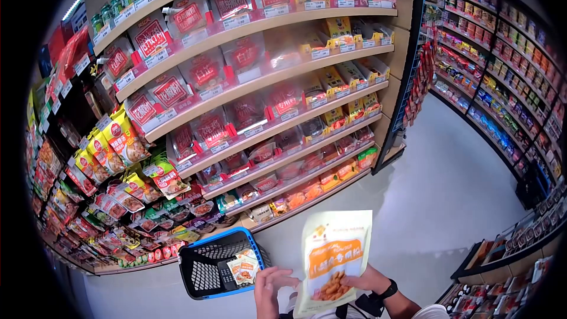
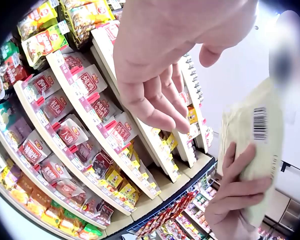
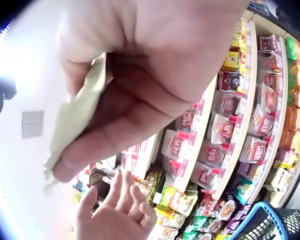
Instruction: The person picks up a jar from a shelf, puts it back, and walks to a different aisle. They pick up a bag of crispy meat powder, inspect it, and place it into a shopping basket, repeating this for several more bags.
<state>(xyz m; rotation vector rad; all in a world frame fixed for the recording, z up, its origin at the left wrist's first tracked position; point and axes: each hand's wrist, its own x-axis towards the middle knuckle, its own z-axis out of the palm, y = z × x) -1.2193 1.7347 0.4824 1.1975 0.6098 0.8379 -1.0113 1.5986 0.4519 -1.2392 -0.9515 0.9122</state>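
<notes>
A pale green packet [image 1: 336, 263] with an orange label and a picture of nuts stands upright in front of the body in the head view. My right hand [image 1: 371, 283] grips it, thumb on the front; in the left wrist view the fingers [image 2: 240, 187] spread over its back, below a barcode. Seen edge-on in the right wrist view, the packet [image 3: 77, 117] is pinched between thumb and fingers. My left hand [image 1: 273, 286] is beside the packet's left edge, fingers loosely bent and holding nothing; in the right wrist view its palm [image 3: 115, 220] faces up.
A black basket with a blue rim [image 1: 248, 237] stands on the floor at the left, with small packets [image 1: 243, 267] and a dark device inside. Shelves [image 1: 260, 77] of seasoning packets curve across the front. Hanging bags [image 1: 124, 136] fill the left; an aisle floor [image 1: 455, 159] runs right.
</notes>
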